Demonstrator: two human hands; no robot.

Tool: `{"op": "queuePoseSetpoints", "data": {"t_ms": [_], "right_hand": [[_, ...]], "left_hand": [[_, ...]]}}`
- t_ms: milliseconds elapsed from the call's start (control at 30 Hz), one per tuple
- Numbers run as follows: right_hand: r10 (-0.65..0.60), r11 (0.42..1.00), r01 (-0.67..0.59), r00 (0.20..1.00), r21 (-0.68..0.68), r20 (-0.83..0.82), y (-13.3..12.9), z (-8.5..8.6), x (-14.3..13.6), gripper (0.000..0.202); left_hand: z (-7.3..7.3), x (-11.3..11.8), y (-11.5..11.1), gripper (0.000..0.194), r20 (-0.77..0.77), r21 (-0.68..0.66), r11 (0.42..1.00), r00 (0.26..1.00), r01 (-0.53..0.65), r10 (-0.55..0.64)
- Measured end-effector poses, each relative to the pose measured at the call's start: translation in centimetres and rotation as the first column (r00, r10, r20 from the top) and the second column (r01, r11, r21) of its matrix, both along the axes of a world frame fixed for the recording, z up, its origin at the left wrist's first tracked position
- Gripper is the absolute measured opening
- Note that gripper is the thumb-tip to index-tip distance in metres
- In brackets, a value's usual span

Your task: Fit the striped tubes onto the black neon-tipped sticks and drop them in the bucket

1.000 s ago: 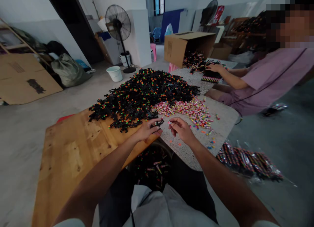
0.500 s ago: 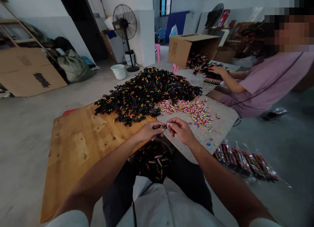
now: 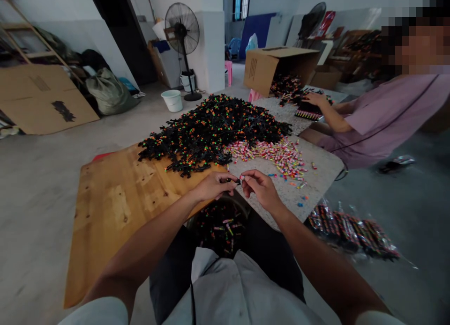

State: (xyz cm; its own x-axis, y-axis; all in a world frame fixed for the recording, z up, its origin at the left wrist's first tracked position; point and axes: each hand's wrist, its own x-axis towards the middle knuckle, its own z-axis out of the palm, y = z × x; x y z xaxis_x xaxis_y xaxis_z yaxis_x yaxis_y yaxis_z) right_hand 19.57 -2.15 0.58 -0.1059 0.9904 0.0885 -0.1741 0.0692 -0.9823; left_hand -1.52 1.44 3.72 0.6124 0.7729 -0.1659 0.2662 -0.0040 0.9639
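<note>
My left hand [image 3: 215,185] pinches a small black piece [image 3: 237,181] above the front edge of the tabletops. Close beside it, my right hand [image 3: 258,187] has its fingers closed on a small whitish piece [image 3: 242,177], too small to make out well. Beyond both hands lies a large heap of black pieces [image 3: 218,128] with orange and green tips. Pink and yellow small tubes [image 3: 281,156] are spread to the right of the heap. Below my hands, a container between my legs holds more black pieces [image 3: 220,226] and a few tubes.
A wooden tabletop [image 3: 116,194] adjoins a speckled tabletop [image 3: 316,163]. Small blue and orange bits lie near its right edge. At the right, another person [image 3: 383,114] works by a cardboard box [image 3: 262,72]. Bagged pieces [image 3: 351,229] lie on the floor.
The view has shifted slightly. Both hands keep nearly the same pose, fingertips still close together around the small pieces.
</note>
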Motion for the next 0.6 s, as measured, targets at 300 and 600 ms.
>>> {"op": "queuePoseSetpoints", "data": {"t_ms": [300, 600], "right_hand": [[0.103, 0.992, -0.118, 0.96, 0.045, 0.26, -0.3, -0.1, 1.3, 0.026], [0.291, 0.952, -0.245, 0.911, -0.186, 0.293, -1.4, -1.9, 1.2, 0.024]], "left_hand": [[-1.2, 0.3, -0.8, 0.052, 0.074, -0.156, 0.987, 0.996, -0.042, 0.055], [-3.9, -0.6, -2.1, 0.049, 0.004, -0.33, 0.941, 0.996, -0.079, 0.085]]}}
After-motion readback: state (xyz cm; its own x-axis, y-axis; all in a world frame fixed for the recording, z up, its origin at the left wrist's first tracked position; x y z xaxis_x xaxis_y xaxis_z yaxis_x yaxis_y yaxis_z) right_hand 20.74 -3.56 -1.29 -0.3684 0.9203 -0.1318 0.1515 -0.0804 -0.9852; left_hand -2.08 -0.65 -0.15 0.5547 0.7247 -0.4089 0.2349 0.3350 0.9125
